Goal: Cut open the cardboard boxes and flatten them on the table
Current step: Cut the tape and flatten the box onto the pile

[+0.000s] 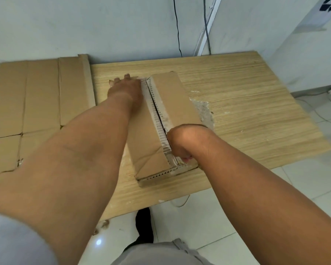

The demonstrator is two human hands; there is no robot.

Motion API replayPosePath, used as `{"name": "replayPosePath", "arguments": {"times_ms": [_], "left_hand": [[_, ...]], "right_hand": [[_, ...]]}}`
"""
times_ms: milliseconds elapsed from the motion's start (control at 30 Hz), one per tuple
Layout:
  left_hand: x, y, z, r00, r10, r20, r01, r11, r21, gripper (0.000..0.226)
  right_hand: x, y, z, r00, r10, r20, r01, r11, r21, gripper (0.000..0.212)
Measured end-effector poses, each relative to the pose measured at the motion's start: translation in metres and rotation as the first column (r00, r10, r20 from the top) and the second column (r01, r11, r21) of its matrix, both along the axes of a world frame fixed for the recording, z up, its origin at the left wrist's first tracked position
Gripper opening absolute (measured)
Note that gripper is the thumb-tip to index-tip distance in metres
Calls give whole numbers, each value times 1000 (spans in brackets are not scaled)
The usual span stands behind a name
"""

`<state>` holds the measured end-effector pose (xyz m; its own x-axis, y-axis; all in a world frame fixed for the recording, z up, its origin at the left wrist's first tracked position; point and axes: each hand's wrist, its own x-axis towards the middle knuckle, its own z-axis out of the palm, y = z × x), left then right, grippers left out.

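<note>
1. Your left hand (125, 88) is lying flat, fingers spread, on the far end of the box (161, 127). It is pressing on the left flap, right beside the middle seam.
2. Your right hand (182, 144) is curling into a fist at the near end of the box, right on the seam. It is hiding whatever it is gripping, so I cannot tell what is inside it.
3. The box is sitting in the middle of the table (246, 104), long and thin, pointing away from you. Its two top flaps are meeting along the seam, and a dark gap is showing between them. Wavy, ragged edges are showing along both flaps.
4. A flat sheet of cardboard (36, 104) is lying on the left side of the table, well apart from the box. Its right edge is sitting near your left arm.
5. A rough, scraped patch (203, 109) is showing on the table, just beside the right side of the box.
6. Wires (178, 31) are hanging down the wall behind the table.
</note>
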<state>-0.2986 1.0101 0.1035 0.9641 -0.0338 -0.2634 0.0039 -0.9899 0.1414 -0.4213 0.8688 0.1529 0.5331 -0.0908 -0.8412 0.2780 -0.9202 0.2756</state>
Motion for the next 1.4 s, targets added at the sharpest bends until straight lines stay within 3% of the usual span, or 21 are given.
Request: {"name": "replayPosePath", "arguments": {"times_ms": [100,200,267,333,400,433,533,600,900,1067,1267,1400], "left_hand": [[-16,-2,18,997,-72,-34,69,994,-85,53],[-50,-19,39,948,-247,-201,265,962,67,68],[-78,-37,47,869,-278,-409,374,911,176,95],[-107,-56,46,813,-192,-549,392,878,273,132],[-133,-69,39,814,-103,-572,365,856,366,165],[-142,-73,36,834,-75,-547,332,860,387,170],[-156,-75,37,896,-92,-434,277,879,387,158],[-163,-73,40,920,-131,-369,289,863,414,153],[-177,-64,41,944,-271,-190,330,808,487,131],[-174,-55,42,859,-477,-184,504,728,465,117],[-177,-46,45,849,-482,-217,527,741,416,121],[-177,-48,45,864,-403,-302,498,777,386,129]], "right_hand": [[-17,-2,11,996,8,92,-16,996,88,38],[-33,-7,19,981,-37,188,8,988,152,53],[-43,-11,19,967,-83,242,36,981,193,58],[-53,-17,16,944,-153,293,70,959,275,54],[-63,-23,14,923,-187,335,72,942,328,48],[-67,-26,15,921,-189,340,69,939,336,45],[-81,-34,20,925,-204,320,84,932,351,37],[-92,-39,17,919,-236,317,105,919,379,44],[-116,-50,-3,842,-431,326,222,826,518,42],[-112,-50,5,848,-425,317,258,853,453,48],[-102,-51,12,862,-440,252,310,850,426,49],[-110,-53,-1,841,-468,272,339,847,410,53]]}}
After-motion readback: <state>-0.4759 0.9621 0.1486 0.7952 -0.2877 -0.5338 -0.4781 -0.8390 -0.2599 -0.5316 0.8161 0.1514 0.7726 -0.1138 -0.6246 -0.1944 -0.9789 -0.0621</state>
